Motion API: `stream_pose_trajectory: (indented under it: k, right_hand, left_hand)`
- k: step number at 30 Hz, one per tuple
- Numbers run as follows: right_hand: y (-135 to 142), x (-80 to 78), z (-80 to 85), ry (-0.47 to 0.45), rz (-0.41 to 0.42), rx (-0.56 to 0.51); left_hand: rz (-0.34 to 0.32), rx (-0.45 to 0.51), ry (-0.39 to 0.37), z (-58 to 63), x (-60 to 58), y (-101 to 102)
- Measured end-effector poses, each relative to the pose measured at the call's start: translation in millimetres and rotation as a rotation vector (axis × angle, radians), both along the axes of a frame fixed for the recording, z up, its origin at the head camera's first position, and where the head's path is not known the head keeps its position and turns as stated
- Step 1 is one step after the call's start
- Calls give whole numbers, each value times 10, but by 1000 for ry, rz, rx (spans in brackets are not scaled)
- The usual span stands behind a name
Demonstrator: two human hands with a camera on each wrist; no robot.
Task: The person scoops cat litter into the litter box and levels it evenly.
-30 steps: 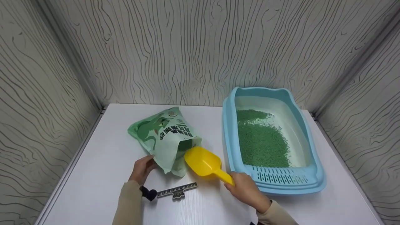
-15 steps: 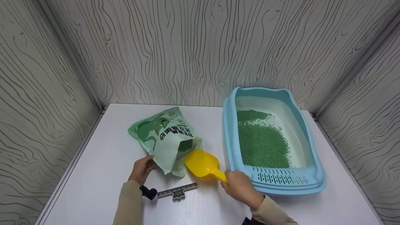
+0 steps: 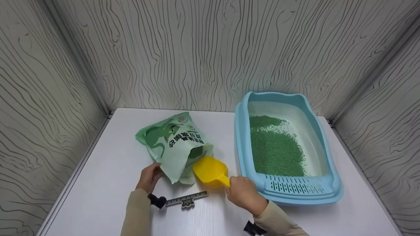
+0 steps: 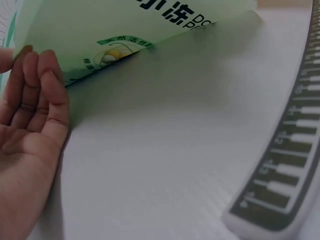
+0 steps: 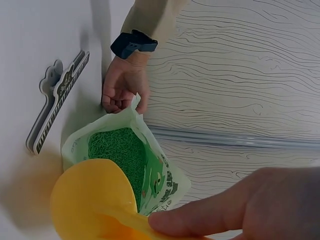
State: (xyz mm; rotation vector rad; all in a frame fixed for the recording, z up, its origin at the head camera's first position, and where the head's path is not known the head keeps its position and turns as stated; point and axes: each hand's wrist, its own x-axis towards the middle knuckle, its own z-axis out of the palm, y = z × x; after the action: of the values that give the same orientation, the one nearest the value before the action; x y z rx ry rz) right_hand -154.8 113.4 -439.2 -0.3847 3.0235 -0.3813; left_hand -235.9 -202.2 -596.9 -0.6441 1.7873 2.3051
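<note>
A green bag of cat litter (image 3: 175, 141) lies on its side, its torn mouth facing me and the green pellets inside showing in the right wrist view. My left hand (image 3: 150, 177) pinches the bag's near left edge, thumb on top and curled fingers (image 4: 50, 80) below. By its handle, my right hand (image 3: 246, 194) grips a yellow litter scoop (image 3: 210, 170). The scoop's front edge is right at the bag's opening, overlapping its lower lip in the head view. In the right wrist view the scoop's bowl (image 5: 90, 195) hides part of the pellets.
To the right stands a light-blue litter box (image 3: 242, 141) with green pellets (image 3: 277, 150) spread over its left side. A clip with a piano-key pattern (image 3: 187, 200) lies on the white table (image 3: 108, 183) in front of the bag. Wood-patterned walls (image 3: 210, 55) enclose the table.
My right hand has moved left along with the scoop, whose front edge now sits closer against the bag's mouth. My left hand and the bag have stayed nearly still.
</note>
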Motion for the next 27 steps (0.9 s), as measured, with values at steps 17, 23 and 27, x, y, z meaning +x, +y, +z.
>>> stream_pose_trajectory:
  k: [17,23,27]
  right_hand:
    - [-70,-51,88,-52,-26,0]
    - [-112,-66,128,-42,-12,-4]
    - [-143,-91,113,-13,-6,-9]
  left_hand:
    - [9,51,-32,15,12,-11]
    - [16,39,-35,27,24,-29]
    - [34,68,-29,27,33,-26]
